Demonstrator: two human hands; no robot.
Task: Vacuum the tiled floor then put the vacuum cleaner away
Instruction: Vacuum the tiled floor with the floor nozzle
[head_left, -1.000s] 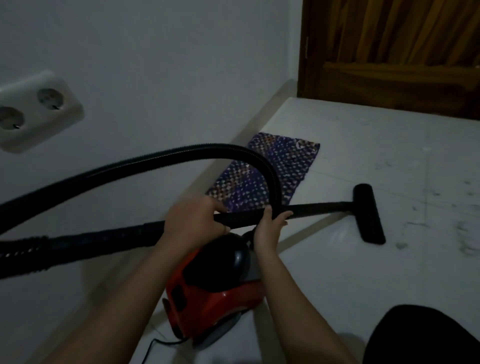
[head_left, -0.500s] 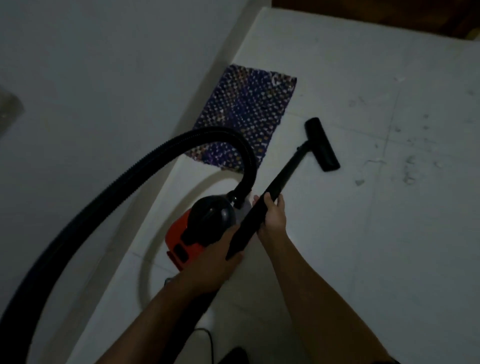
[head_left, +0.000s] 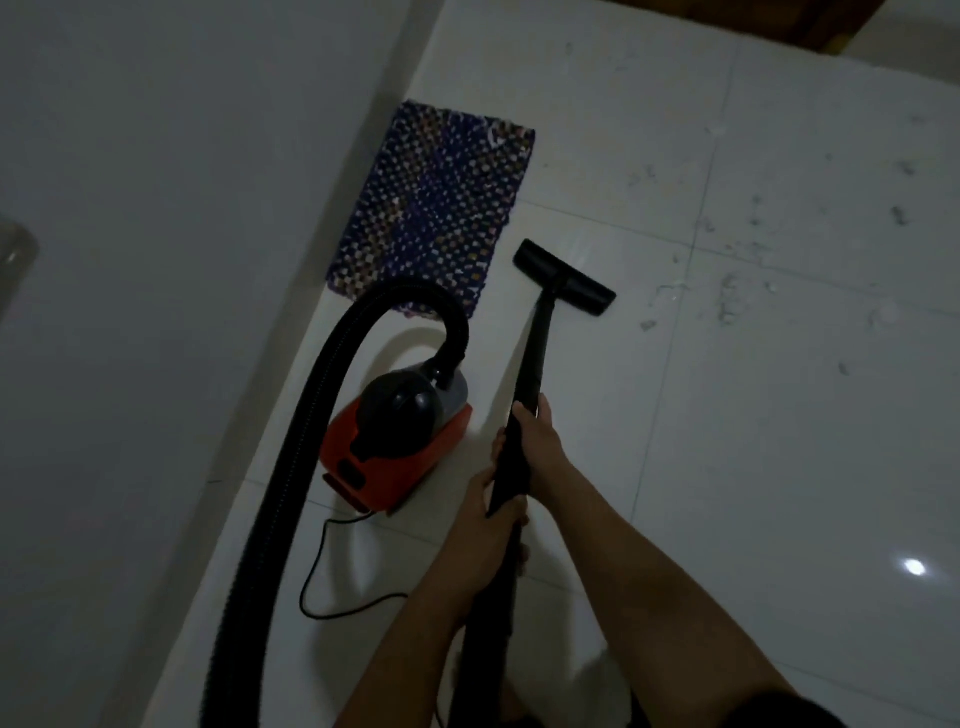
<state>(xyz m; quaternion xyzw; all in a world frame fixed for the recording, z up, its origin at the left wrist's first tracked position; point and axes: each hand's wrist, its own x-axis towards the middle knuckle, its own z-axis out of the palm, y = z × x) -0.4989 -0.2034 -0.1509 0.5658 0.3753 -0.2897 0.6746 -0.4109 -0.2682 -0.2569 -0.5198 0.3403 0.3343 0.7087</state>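
I am gripping the long black plastic wand (head_left: 532, 374) with my left hand (head_left: 491, 530) nearest me and my right hand (head_left: 540, 436) just ahead; it is running forward to the flat black floor nozzle (head_left: 563, 278), with scattered pale debris (head_left: 727, 306) lying beyond, off to the right.

my left hand (head_left: 488, 512): bare, no glove, ring or watch | my right hand (head_left: 537, 441): bare, likewise unadorned | my forearms behind both hands: uncovered, no sleeve reaching the wrists | dark garment (head_left: 774, 709) behind my right forearm, colour unclear in dim light
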